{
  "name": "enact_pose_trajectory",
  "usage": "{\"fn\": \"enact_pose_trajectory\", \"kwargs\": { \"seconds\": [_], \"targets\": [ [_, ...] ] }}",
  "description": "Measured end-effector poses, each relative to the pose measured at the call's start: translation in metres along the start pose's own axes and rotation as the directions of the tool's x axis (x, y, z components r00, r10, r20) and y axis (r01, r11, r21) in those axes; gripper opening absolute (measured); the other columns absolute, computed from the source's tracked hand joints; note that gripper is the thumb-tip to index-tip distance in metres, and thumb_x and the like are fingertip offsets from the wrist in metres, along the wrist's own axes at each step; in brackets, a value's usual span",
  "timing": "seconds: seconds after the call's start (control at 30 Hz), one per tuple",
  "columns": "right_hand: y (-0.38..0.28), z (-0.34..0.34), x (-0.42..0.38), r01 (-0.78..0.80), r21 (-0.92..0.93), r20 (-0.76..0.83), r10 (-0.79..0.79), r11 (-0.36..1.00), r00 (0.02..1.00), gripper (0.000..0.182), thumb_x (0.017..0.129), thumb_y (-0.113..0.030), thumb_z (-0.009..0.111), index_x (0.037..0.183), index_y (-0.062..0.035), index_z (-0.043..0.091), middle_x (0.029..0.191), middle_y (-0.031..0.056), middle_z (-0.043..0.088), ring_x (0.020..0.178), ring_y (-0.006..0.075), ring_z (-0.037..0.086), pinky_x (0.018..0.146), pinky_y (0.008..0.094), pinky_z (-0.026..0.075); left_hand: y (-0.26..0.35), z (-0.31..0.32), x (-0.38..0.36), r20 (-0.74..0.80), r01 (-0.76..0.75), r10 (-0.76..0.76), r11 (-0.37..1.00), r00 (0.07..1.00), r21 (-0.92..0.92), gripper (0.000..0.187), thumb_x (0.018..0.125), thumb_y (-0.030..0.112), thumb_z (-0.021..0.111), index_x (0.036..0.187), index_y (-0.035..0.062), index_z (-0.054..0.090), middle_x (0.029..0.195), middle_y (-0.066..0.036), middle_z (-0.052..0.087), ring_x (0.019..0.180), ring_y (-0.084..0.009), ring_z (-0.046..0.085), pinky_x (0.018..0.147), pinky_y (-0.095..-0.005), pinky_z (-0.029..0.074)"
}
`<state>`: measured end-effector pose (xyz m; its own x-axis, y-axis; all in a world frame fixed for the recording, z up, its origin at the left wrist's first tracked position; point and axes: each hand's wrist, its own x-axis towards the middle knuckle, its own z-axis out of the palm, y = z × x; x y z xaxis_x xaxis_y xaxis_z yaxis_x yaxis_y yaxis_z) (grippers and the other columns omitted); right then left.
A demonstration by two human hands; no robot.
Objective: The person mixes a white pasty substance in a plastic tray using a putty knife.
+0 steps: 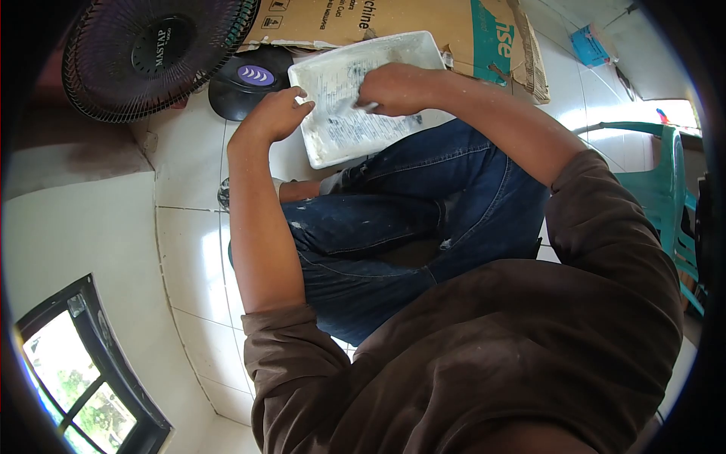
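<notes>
A white paint tray point(314, 145), smeared with white and dark residue, lies tilted across the floor in front of my legs. My left hand point(278, 115) is at its left rim, with fingertips and thumb closed around the edge. Over the middle of the tray is my right hand point(397, 89), its fingers curled down in a fist. A pale, blurred shape shows at those fingers, too indistinct to name. White flecks mark the fingertips of both hands.
A black fan point(159, 47) and its base point(246, 82) stand at the upper left. Behind the tray lies a printed cardboard box point(423, 17). A green plastic chair point(659, 170) is on the right, and a blue packet point(590, 45) lies farther back on the tiles.
</notes>
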<state>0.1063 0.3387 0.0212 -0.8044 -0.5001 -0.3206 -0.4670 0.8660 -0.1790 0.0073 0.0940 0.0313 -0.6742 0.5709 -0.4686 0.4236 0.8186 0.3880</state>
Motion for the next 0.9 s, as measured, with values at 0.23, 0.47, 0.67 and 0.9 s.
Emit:
{"fn": "enact_pose_trajectory", "kwargs": {
  "seconds": [0.23, 0.47, 0.67, 0.9],
  "targets": [
    [0.003, -0.001, -0.001, 0.082, 0.085, -0.298, -0.053, 0.993, 0.953, 0.033, 0.094, -0.026, 0.072, 0.123, -0.0116, 0.077, 0.104, 0.015, 0.076, 0.099, 0.0375, 0.071, 0.087, 0.048, 0.056, 0.005, 0.002, -0.001, 0.021, -0.009, 0.009, 1.0, 1.0, 0.009, 0.051, 0.104, 0.041, 0.056, 0.142, 0.0076, 0.063, 0.138, -0.02, 0.068, 0.13, -0.0361, 0.063, 0.109, -0.0451, 0.048],
    [0.006, 0.004, 0.003, -0.066, 0.009, -0.036, 0.066, 0.998, 0.997, 0.028, 0.091, -0.021, 0.071, 0.116, -0.0085, 0.078, 0.1, 0.0199, 0.075, 0.098, 0.0379, 0.073, 0.085, 0.0481, 0.058, 0.005, 0.003, 0.004, -0.015, -0.028, 0.028, 1.0, 0.999, -0.001, 0.05, 0.106, 0.041, 0.053, 0.14, 0.007, 0.064, 0.139, -0.02, 0.067, 0.131, -0.0375, 0.062, 0.109, -0.0454, 0.047],
    [-0.004, -0.009, -0.005, -0.055, 0.083, -0.264, 0.075, 0.995, 0.962, 0.023, 0.09, -0.012, 0.067, 0.109, -0.005, 0.077, 0.102, 0.0196, 0.076, 0.099, 0.0387, 0.073, 0.086, 0.0507, 0.058, 0.0, 0.003, 0.002, 0.024, -0.031, 0.03, 0.999, 0.999, 0.012, 0.049, 0.106, 0.039, 0.053, 0.14, 0.006, 0.064, 0.139, -0.022, 0.066, 0.131, -0.0379, 0.062, 0.11, -0.0452, 0.047],
    [0.002, 0.0, 0.001, -0.117, 0.011, -0.006, 0.117, 0.993, 0.993, 0.028, 0.092, -0.01, 0.063, 0.116, -0.0058, 0.075, 0.108, 0.0188, 0.075, 0.103, 0.0379, 0.072, 0.088, 0.0491, 0.057, 0.0, 0.007, 0.006, 0.006, -0.025, 0.024, 0.999, 1.0, 0.034, 0.048, 0.105, 0.035, 0.052, 0.14, 0.0042, 0.064, 0.139, -0.023, 0.066, 0.129, -0.0388, 0.063, 0.109, -0.0456, 0.048]
  ]
}}
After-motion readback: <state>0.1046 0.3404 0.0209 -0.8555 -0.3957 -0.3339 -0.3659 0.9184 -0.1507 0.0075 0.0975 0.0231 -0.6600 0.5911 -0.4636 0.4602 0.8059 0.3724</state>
